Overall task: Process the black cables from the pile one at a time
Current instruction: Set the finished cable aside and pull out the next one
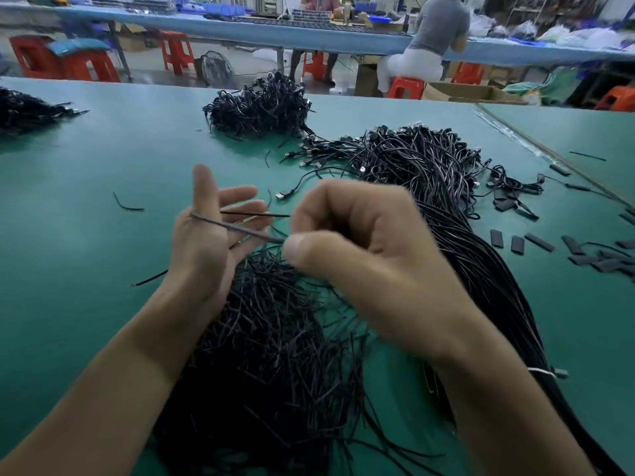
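My left hand (206, 242) is raised above the green table (86, 159), thumb up and the upper fingers stretched to the right. A thin black cable (237, 230) loops round the base of the thumb, and its tail sticks out below the hand. The lower fingers curl on it. My right hand (360, 252) is blurred and pinches the same cable between thumb and forefinger, close to the left fingers. Under both hands lies a pile of short black strands (268, 345). A long bundle of black cables with USB plugs (433, 173) runs along the right.
A heap of coiled cables (257, 108) sits at the back middle and another heap (24, 113) at the far left edge. Short black sleeve pieces (515, 243) lie scattered on the right. Beyond the table, a seated person (429, 46) works at another bench among red stools.
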### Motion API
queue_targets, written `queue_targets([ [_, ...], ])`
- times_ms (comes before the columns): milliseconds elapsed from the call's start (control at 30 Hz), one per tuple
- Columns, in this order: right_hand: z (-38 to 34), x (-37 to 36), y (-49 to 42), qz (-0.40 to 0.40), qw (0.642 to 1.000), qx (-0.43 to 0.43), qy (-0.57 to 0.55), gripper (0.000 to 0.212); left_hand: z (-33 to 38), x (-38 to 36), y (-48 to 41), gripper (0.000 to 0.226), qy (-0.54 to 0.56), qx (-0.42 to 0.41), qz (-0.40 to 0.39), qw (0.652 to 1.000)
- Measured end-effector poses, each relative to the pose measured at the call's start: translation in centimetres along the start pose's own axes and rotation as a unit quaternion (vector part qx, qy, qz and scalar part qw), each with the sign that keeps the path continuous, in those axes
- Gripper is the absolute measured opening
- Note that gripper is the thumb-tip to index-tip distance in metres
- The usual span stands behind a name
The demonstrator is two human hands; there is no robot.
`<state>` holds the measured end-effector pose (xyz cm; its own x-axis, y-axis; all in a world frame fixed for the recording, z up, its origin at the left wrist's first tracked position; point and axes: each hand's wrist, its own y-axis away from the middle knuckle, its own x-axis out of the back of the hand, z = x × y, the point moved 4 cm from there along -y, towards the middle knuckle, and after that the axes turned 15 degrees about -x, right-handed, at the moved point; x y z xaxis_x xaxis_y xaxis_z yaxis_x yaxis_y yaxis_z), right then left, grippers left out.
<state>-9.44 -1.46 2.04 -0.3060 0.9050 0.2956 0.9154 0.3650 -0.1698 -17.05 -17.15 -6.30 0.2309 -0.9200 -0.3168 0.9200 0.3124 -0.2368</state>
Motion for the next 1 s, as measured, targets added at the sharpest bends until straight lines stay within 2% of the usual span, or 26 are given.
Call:
queue_targets([
  [100, 1.1, 1.8, -0.3, 0.150, 0.987, -0.011, 0.055, 0.032, 1.1, 1.0, -0.3, 0.084, 0.052, 0.031, 0.012, 0.998],
  [167, 2.7, 2.5, -0.9, 0.208, 0.973, -0.049, 0.090, 0.038, 1.9, 1.2, -0.2, 0.079, 0.093, 0.016, 0.019, 0.995],
  [233, 4.9, 3.1, -1.5, 0.227, 0.962, -0.105, 0.109, 0.038, 2.7, 1.4, -0.4, 0.069, 0.094, -0.035, 0.051, 0.994],
  [300, 6.8, 4.0, -1.8, 0.264, 0.942, -0.144, 0.149, 0.036, 4.0, 1.8, -0.6, 0.057, 0.011, -0.159, 0.090, 0.983],
  [367, 8.0, 5.1, -1.8, 0.310, 0.912, -0.163, 0.213, 0.034, 5.5, 2.0, -0.2, 0.045, -0.160, -0.328, 0.127, 0.922],
  [433, 8.6, 5.7, -1.6, 0.325, 0.877, -0.195, 0.295, 0.031, 6.0, 1.3, 0.8, 0.042, -0.259, -0.440, 0.120, 0.851],
  [500, 9.0, 5.5, -1.6, 0.287, 0.840, -0.241, 0.393, 0.022, 6.4, -0.1, 2.6, 0.034, -0.306, -0.543, 0.057, 0.780],
  [533, 9.0, 5.2, -1.6, 0.252, 0.834, -0.259, 0.416, 0.013, 6.6, -1.1, 3.5, 0.029, -0.333, -0.576, 0.016, 0.746],
  [567, 8.9, 4.9, -1.6, 0.209, 0.844, -0.270, 0.413, 0.009, 6.5, -1.8, 4.0, 0.027, -0.365, -0.587, -0.022, 0.722],
  [633, 8.3, 3.8, -1.7, 0.110, 0.897, -0.252, 0.347, 0.040, 6.1, -2.9, 4.1, 0.024, -0.445, -0.552, -0.067, 0.702],
  [700, 6.6, 2.3, -1.7, 0.039, 0.948, -0.199, 0.246, 0.059, 5.5, -3.2, 3.7, 0.024, -0.522, -0.482, -0.091, 0.698],
  [767, 5.4, 0.7, -1.7, -0.004, 0.973, -0.160, 0.165, 0.060, 4.7, -3.1, 3.5, 0.024, -0.560, -0.427, -0.134, 0.697],
  [833, 5.1, -0.4, -1.7, 0.008, 0.975, -0.140, 0.170, 0.051, 4.1, -3.1, 3.4, 0.013, -0.557, -0.402, -0.193, 0.701],
  [900, 5.4, -0.8, -1.8, 0.035, 0.967, -0.140, 0.210, 0.043, 3.8, -3.0, 3.4, 0.016, -0.540, -0.397, -0.237, 0.703],
  [1000, 5.8, -0.4, -2.0, 0.085, 0.968, -0.135, 0.195, 0.032, 3.3, -2.6, 3.0, 0.019, -0.491, -0.362, -0.246, 0.753],
])
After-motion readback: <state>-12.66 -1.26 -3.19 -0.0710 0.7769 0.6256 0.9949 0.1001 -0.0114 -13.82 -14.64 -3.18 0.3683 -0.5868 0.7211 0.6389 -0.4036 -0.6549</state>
